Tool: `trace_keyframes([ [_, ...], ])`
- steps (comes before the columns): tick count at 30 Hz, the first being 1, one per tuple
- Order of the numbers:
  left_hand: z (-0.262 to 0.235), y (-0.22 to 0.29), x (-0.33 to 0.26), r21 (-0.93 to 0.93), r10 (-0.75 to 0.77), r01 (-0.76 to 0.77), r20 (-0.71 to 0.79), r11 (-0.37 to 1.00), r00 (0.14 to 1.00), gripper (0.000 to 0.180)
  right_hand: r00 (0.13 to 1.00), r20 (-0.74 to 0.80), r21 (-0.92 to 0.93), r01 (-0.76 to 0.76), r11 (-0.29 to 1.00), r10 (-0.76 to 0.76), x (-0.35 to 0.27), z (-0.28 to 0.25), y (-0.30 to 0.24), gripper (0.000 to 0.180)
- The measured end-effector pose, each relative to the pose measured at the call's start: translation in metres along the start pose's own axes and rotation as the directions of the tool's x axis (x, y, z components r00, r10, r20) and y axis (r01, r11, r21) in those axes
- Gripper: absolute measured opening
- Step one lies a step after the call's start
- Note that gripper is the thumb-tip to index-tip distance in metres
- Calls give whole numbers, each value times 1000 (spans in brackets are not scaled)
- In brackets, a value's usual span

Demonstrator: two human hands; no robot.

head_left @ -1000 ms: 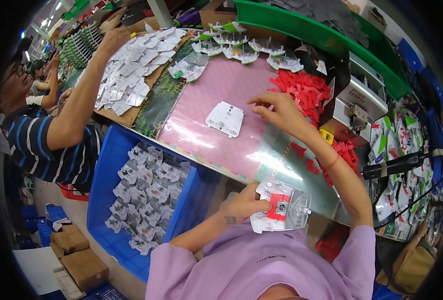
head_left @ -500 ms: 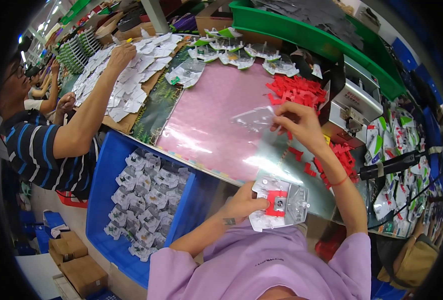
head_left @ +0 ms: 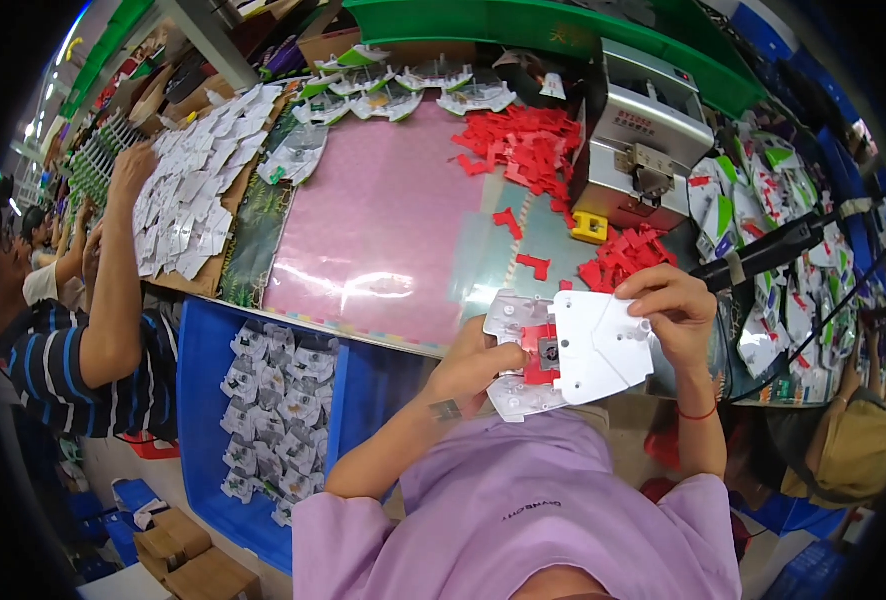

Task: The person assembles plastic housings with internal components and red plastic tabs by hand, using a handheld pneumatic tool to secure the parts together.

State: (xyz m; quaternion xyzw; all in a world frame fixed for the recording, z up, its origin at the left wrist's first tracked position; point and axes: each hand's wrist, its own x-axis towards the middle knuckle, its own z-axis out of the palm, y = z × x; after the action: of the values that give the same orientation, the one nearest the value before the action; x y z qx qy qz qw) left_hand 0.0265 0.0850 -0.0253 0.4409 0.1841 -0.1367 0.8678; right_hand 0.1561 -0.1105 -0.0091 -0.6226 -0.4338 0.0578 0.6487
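Note:
In front of my chest my left hand [head_left: 473, 362] grips a clear plastic housing [head_left: 518, 403] by its left side, thumb on top. A red plastic piece [head_left: 535, 340] sits in the housing's middle, beside a small dark square part. My right hand [head_left: 678, 310] pinches the upper right edge of a white plastic panel [head_left: 593, 352] with a peg and small holes. The panel lies over the right part of the housing and hides it. Whether the two are joined, I cannot tell.
Heaps of red pieces [head_left: 523, 145] lie by a grey metal machine [head_left: 643, 145] and a yellow block [head_left: 590, 227]. A blue bin [head_left: 193, 430] of clear housings stands lower left. White-green assemblies [head_left: 388, 103] line the pink mat [head_left: 363, 215]. At left, a co-worker's arm [head_left: 113, 300] reaches over white panels [head_left: 198, 175].
My right hand has come down from above the mat, bringing the white panel over the housing. My left hand has kept its grip. The view has shifted to the right.

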Motion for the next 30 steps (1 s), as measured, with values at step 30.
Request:
trace_keyframes([
  [30, 24, 13, 0, 175, 110, -111, 17, 978, 994, 36, 983, 180, -679, 156, 718, -44, -11, 5, -42, 27],
])
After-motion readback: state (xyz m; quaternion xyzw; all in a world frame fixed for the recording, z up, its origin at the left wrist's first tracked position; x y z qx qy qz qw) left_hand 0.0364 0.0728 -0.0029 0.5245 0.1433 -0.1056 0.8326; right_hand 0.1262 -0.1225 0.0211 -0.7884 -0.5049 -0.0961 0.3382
